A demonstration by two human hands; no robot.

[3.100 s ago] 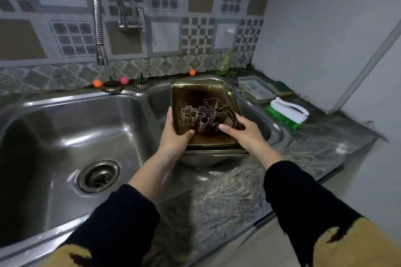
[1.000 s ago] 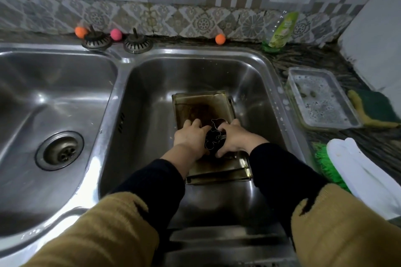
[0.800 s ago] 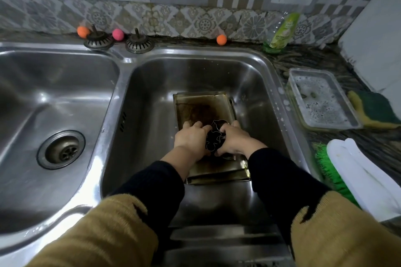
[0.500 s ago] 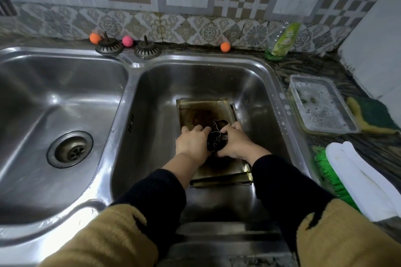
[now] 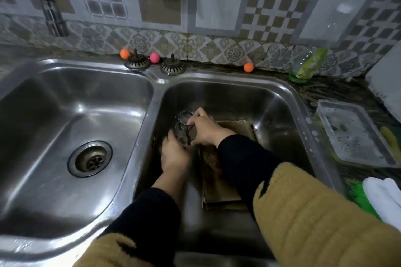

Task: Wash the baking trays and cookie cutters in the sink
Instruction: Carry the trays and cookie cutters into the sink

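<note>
The stacked brown baking trays point(image 5: 223, 191) lie flat on the bottom of the right sink basin point(image 5: 280, 115). A bunch of metal cookie cutters point(image 5: 184, 128) is held just left of the trays, over the basin floor. My right hand point(image 5: 206, 130) grips the bunch from the right and above. My left hand point(image 5: 173, 154) cups it from below, fingers curled onto the cutters. My right forearm hides much of the trays.
The left basin point(image 5: 65, 128) has an open drain point(image 5: 90, 159). Two strainer plugs point(image 5: 173, 66) and small coloured balls sit on the back ledge. A soap bottle point(image 5: 308, 65), a soapy plastic tray point(image 5: 355, 132), a sponge and a green scrubbing brush point(image 5: 377, 197) lie on the right counter.
Both hands lifted the cookie cutters off the trays and moved them left, beside the trays. Earlier, the trays were carried from the basin edge down into the right basin.
</note>
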